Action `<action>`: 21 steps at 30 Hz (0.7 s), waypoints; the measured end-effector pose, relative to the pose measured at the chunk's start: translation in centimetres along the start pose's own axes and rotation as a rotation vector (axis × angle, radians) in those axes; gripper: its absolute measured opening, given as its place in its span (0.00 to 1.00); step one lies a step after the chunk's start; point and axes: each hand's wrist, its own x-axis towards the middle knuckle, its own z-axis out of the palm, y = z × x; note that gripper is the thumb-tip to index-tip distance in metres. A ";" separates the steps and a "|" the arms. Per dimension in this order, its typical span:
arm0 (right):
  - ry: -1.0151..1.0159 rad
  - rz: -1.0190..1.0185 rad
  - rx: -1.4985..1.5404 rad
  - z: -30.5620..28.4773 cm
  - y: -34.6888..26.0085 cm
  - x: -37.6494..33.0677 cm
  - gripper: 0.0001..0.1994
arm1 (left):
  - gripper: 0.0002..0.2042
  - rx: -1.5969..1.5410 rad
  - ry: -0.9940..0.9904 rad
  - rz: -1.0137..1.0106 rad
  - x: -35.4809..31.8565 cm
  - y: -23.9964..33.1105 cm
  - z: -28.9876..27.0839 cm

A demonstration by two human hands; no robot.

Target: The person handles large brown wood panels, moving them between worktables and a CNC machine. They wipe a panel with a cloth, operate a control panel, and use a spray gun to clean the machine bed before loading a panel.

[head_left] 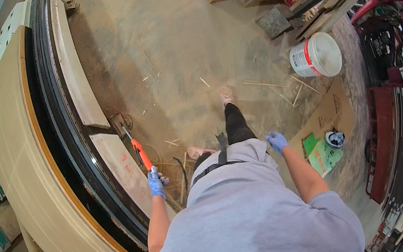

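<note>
My left hand (157,182), in a blue glove, is closed around the end of an orange-red hand tool (141,154) with a thin metal shaft at its far end. Its exact kind I cannot make out. The tool points away from me, over the gap by the pale panels (117,157) lying along the dark machine rail. My right hand (276,141), also gloved in blue, hangs out to the right of my body. It seems to hold nothing, with its fingers loosely apart.
A long beige board (19,113) and black rails (57,71) curve along my left. Wood strips (266,84) and thin offcuts litter the floor. Ahead right stands a white bucket (318,55), with cardboard (333,110) and a green sheet (324,157) nearer me.
</note>
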 end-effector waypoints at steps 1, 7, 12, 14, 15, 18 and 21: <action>-0.014 0.087 -0.034 0.0 0.2 1.0 0.20 | 0.14 0.011 0.003 0.015 1.1 2.0 1.3; -0.120 0.061 0.406 -6.7 -11.5 13.1 0.14 | 0.13 -0.070 -0.039 0.113 3.7 9.9 13.1; -0.585 -0.285 0.465 -11.2 -34.9 20.1 0.19 | 0.14 -0.307 -0.202 0.080 0.5 20.7 22.6; -0.859 -0.380 0.446 -10.8 -45.0 16.3 0.24 | 0.17 -0.334 -0.312 0.135 -0.1 25.4 24.5; -0.984 -0.436 0.393 -10.1 -48.9 14.4 0.28 | 0.20 -0.352 -0.419 0.177 -1.2 27.9 25.2; -1.251 -0.580 0.354 -6.2 -57.9 9.1 0.40 | 0.21 -0.459 -0.615 0.189 -2.3 34.3 26.7; -1.433 -0.849 0.446 -5.3 -65.7 1.5 0.41 | 0.22 -0.594 -0.810 0.380 -1.4 38.6 26.0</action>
